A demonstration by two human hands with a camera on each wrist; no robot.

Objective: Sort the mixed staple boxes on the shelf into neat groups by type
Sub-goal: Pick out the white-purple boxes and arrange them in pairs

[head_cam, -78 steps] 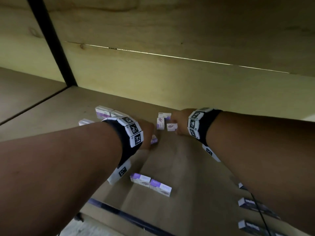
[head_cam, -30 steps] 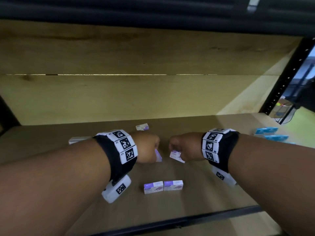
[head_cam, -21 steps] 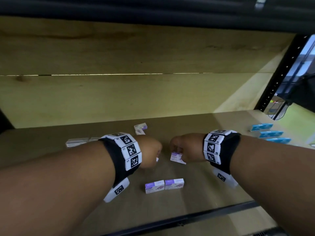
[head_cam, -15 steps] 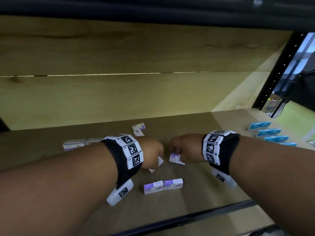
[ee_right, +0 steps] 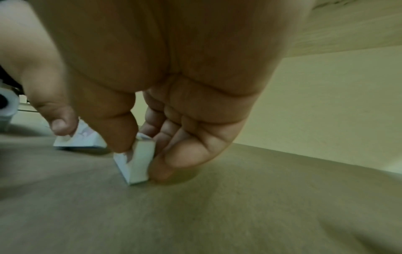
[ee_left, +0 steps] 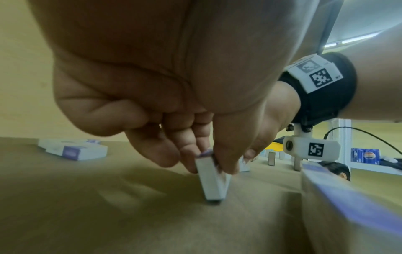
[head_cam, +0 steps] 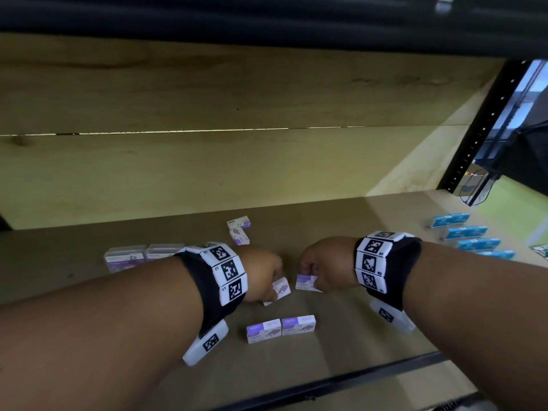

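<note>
Small white-and-purple staple boxes lie on the wooden shelf (head_cam: 355, 336). My left hand (head_cam: 261, 274) pinches one purple staple box (head_cam: 280, 289) (ee_left: 212, 180), tilted, with a corner on the shelf. My right hand (head_cam: 323, 266) pinches another purple staple box (head_cam: 305, 282) (ee_right: 136, 163), also tilted with an edge touching the board. The two held boxes are a small gap apart. In front of them a pair of purple boxes (head_cam: 280, 327) lies side by side. Two more purple boxes (head_cam: 239, 229) sit behind, and a larger pair (head_cam: 142, 256) lies at the far left.
Several blue staple boxes (head_cam: 471, 238) stand in rows at the right end of the shelf. A black metal upright (head_cam: 486, 123) rises at the right, and the black front rail (head_cam: 341, 384) edges the shelf. The wooden back wall (head_cam: 207, 167) closes the rear.
Both hands have come down and towards me with their boxes, closer to the front pair. The left hand's box has come into sight under its fingers.
</note>
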